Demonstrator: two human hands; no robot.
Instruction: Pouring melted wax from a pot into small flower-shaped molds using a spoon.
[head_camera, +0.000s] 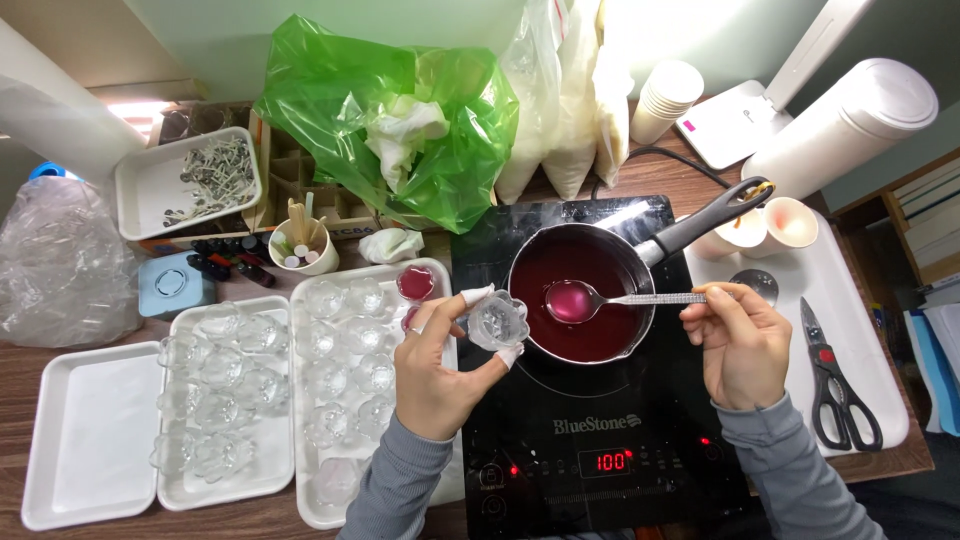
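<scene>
From the head view, our little clear flower-shaped glass cup (498, 320) sat empty, just left of the saucepan (585, 292) of dark red liquid. Our left hand (432, 370) pinched the cup with curled fingertips. Our right hand (741, 345) closed around a spoon (600, 299) brimming with red over the pan.

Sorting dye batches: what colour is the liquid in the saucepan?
Deep red liquid, clearest in the head view.
</scene>
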